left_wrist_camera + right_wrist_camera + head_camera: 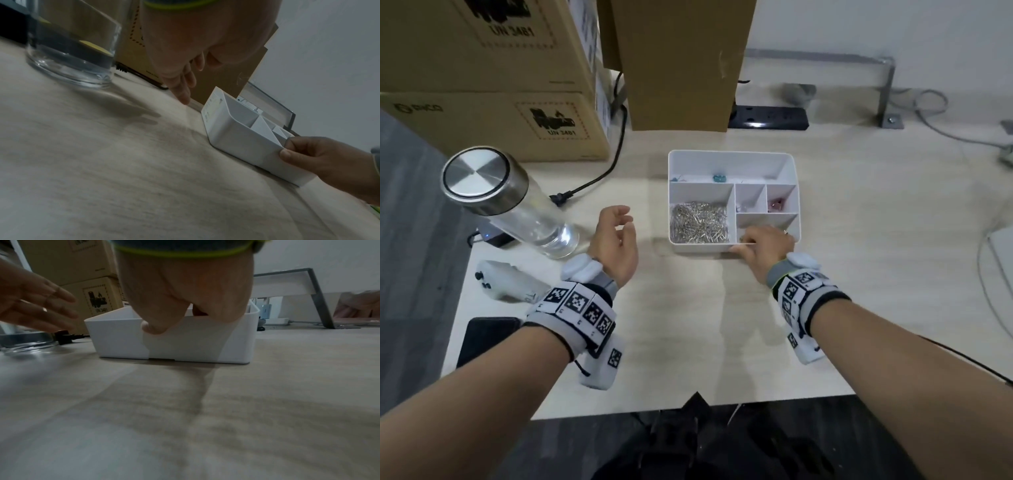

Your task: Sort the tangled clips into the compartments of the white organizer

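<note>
White organizer (732, 161): right hand (765, 248) pinches near rim; left hand (614, 245) relaxed, holding nothing.

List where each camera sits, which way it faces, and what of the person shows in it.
Head: above the desk, looking down at the white organizer; both forearms, left hand, right hand.
Left wrist: low over the desk, facing right toward the organizer; left palm above, right hand gripping the near wall.
Right wrist: low, facing the organizer's near wall; right thumb on it, left hand open.
All share the organizer.
</note>
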A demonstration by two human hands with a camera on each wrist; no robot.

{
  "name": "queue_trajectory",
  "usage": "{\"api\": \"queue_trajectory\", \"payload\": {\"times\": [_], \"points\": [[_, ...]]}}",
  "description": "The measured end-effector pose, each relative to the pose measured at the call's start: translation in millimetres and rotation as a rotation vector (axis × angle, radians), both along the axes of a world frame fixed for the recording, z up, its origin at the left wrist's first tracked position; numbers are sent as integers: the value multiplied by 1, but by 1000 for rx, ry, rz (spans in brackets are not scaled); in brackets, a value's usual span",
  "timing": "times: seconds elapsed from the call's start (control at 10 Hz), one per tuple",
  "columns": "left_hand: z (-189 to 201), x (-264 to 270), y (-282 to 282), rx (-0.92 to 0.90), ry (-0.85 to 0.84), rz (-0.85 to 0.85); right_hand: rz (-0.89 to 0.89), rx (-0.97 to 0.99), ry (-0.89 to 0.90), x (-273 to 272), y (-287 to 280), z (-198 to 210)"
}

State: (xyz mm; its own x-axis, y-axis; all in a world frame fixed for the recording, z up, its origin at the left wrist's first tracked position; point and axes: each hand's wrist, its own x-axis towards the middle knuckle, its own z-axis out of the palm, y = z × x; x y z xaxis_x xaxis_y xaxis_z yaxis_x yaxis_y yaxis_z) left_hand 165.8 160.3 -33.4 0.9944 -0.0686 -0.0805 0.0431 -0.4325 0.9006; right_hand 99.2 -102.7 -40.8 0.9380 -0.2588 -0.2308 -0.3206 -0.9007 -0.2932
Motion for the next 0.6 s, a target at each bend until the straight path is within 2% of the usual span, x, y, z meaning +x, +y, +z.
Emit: {"api": "queue_trajectory", "payload": {"times": [0.2,0.4,0.6], "points": [[0,-10,-11,14,4,-14,-8,54,8,13,-13,4],[6,-27,-50,175,10,-121,14,93,-1,9,-14,1],[25,-27,-77,263,-23,-54,-10,261,-196,-1,-47,21]]}}
